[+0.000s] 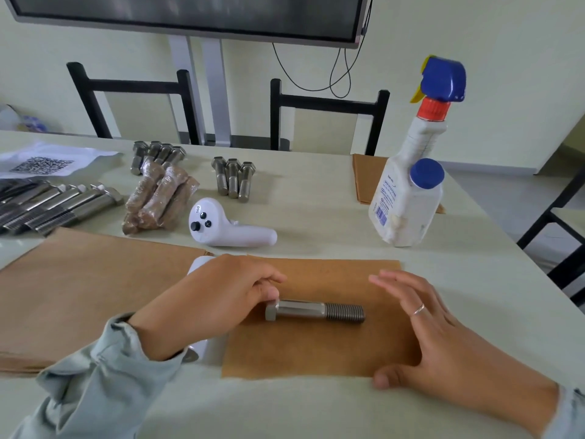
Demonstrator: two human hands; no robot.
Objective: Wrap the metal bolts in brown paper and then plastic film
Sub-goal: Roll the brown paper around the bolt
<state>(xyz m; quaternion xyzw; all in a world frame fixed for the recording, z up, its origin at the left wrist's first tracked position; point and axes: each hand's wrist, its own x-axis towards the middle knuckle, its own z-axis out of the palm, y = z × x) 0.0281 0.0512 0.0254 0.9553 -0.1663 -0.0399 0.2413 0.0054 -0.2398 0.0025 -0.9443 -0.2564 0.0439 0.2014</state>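
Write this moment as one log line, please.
stage: placing | left hand grips hex-head steel bolt | on brown paper sheet | right hand open

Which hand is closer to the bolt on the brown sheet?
Left. The left hand pinches the bolt at its head; the right hand rests open beyond its threaded end, apart.

place: meeting room | cues: wall screen (190,14), chairs (329,115), table (316,204)

Silver-grey bolt (315,310) on brown paper (316,343); white spray bottle (408,185), blue head, red collar, yellow trigger.
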